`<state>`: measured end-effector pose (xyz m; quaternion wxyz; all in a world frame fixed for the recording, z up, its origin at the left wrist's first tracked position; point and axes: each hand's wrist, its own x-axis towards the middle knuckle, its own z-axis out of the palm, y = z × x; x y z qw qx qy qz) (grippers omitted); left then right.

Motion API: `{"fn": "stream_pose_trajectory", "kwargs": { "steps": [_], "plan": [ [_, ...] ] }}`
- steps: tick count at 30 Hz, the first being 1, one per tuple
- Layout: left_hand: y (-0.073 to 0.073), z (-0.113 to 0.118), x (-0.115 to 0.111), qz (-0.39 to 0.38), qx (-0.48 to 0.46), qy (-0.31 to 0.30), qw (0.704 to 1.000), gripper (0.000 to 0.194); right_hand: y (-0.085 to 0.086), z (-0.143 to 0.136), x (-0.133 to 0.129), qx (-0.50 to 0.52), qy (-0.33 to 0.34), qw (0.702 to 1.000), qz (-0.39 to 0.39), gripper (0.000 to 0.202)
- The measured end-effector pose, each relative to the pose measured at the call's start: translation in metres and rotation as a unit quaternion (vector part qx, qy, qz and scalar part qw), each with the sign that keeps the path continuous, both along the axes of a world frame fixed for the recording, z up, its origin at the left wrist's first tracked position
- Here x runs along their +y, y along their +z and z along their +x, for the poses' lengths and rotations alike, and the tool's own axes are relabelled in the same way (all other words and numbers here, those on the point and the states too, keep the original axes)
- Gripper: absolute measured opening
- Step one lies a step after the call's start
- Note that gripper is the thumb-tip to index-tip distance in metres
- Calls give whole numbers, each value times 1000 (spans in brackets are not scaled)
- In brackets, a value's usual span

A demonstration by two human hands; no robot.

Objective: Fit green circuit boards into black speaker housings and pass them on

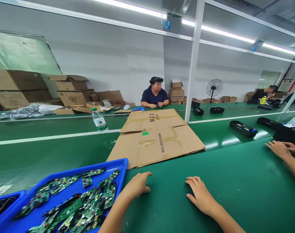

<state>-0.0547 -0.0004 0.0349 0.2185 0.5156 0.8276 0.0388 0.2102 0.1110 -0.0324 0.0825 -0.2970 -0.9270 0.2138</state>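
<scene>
My left hand (138,185) is over the green tabletop (169,187), just right of a blue tray (124,170). Its index finger points forward and the thumb stands apart; nothing shows in it. Several green circuit boards (89,207) lie heaped in the tray. Farther right, my right hand (200,195) hovers over or rests on the tabletop, fingers stretched out and thumb apart, holding nothing. Ahead of both hands lies a flattened cardboard box (149,145) with printed letters and tape.
A water bottle (99,121) stands left of the cardboard. Another blue tray (18,194) is at the left edge. A co-worker's hands (280,149) are at the right, near black devices (243,128). A white post (194,64) rises behind the cardboard. Another person (154,95) sits opposite.
</scene>
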Motion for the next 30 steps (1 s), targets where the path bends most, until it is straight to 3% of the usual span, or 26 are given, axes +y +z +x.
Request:
{"fn": "stream_pose_trajectory", "kwargs": {
  "steps": [13,30],
  "plan": [
    [-7,-9,0,30,-35,0,999,51,4,0,-1,1,2,1000,4,40],
    [-5,-12,-1,14,-65,15,998,47,1,0,-1,-1,0,1000,7,40]
  ]
}}
